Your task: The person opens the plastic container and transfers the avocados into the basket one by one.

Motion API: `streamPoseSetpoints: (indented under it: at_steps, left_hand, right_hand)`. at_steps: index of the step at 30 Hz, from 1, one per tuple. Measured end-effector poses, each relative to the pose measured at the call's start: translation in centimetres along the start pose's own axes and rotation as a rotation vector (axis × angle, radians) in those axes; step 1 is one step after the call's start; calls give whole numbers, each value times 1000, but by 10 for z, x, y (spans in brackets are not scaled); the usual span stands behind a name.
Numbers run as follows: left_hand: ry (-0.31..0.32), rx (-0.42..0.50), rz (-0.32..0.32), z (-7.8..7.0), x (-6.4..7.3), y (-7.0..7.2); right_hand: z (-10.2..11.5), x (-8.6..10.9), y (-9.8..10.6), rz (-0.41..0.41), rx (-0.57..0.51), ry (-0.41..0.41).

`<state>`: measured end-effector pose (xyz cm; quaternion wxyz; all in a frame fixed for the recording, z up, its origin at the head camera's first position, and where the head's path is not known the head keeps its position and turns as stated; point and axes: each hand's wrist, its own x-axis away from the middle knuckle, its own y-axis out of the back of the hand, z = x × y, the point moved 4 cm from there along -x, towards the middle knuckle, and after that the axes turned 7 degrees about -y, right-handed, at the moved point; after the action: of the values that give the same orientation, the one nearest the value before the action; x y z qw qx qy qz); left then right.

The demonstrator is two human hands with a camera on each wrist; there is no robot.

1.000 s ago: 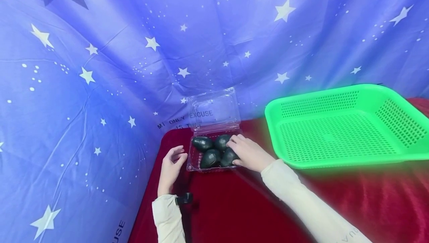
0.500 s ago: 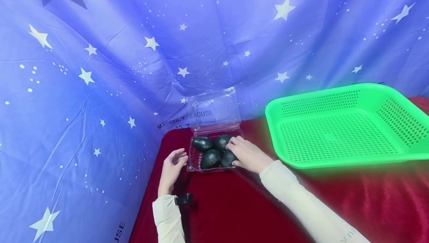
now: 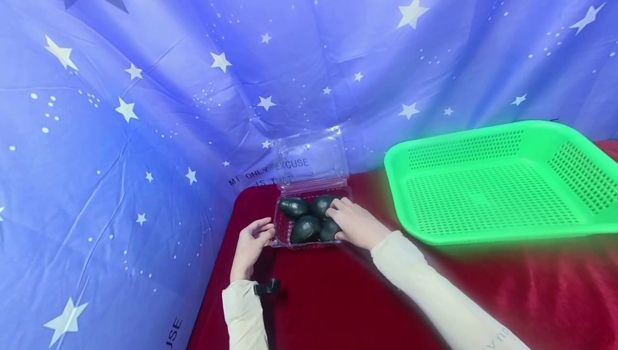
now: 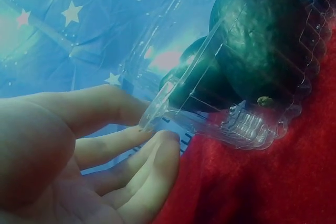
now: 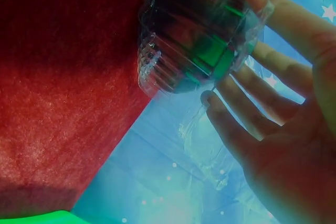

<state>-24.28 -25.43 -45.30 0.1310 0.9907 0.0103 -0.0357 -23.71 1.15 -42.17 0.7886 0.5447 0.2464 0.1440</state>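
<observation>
A clear plastic clamshell box [image 3: 284, 227] sits on the red cloth, with its lid [image 3: 314, 159] standing raised at the back. Several dark green avocados [image 3: 293, 207] lie in its base. My left hand [image 3: 249, 248] is at the front left corner; the left wrist view shows thumb and fingertips pinching the corner tab [image 4: 152, 114]. On the other side, my right hand [image 3: 359, 222] holds the box's right edge, thumb toward the front and fingers spread along the side wall. It partly covers the two avocados nearest it in the head view.
A large green plastic basket [image 3: 436, 234] with perforated walls stands to the right of the box. Behind and to the left hangs a blue cloth [image 3: 299, 60] with white stars. The red cloth [image 3: 318, 301] covers the table in front.
My left hand has moved slightly right, from beside the box to its front left corner. My right hand stays at the right edge, and the avocados lie as before.
</observation>
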Motion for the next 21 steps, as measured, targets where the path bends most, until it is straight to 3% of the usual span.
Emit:
streamPoseSetpoints:
  at_steps: [9,21]
  left_hand:
    - [21,25,-18,8,-2,2]
    - [34,57,-13,6,-3,-2]
  right_hand:
    - [0,-4,-6,23,7,-18]
    - [0,-8,-7,98,-15,-73]
